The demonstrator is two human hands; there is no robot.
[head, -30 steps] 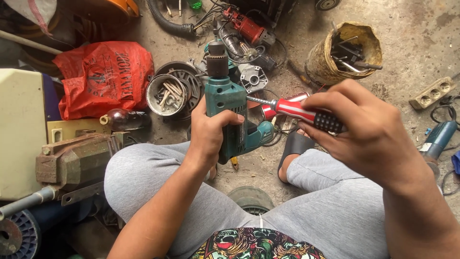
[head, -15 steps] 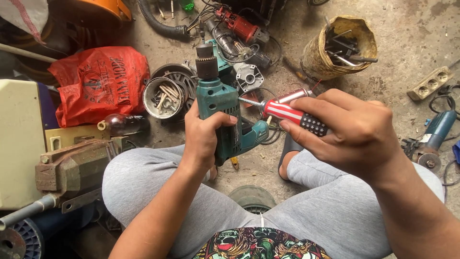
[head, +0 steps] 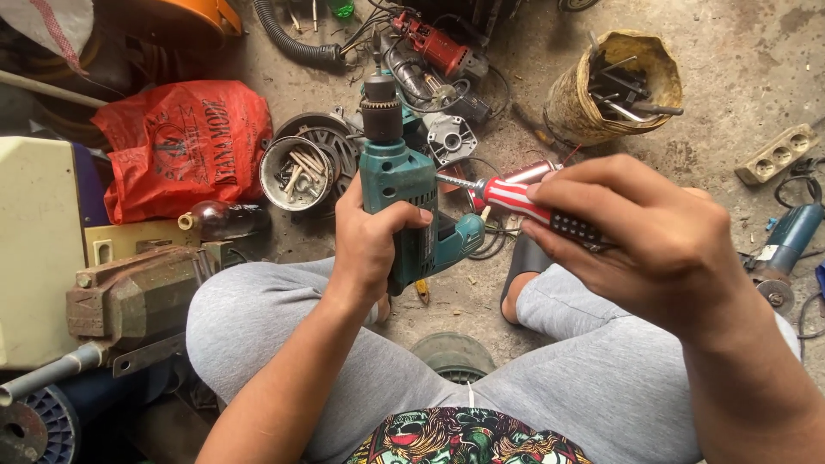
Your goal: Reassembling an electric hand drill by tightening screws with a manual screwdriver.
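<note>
My left hand (head: 369, 245) grips the body of a teal electric drill (head: 404, 185), its dark chuck pointing away from me. My right hand (head: 653, 241) holds a screwdriver (head: 524, 202) with a red, white and dark patterned handle. Its metal shaft points left and the tip touches the right side of the drill's body. Both are held above my grey-trousered knees as I sit on the concrete floor.
A tin of screws (head: 296, 172) and a red plastic bag (head: 180, 146) lie at the left, with a rusty vise (head: 137, 296) beside my knee. Farther off lie a red power tool (head: 438, 47), a tool bucket (head: 614, 86), a power strip (head: 778, 155) and a blue angle grinder (head: 786, 245).
The view has shifted a little; the drill and both hands stay together, with the screwdriver tip kept against the drill's side.
</note>
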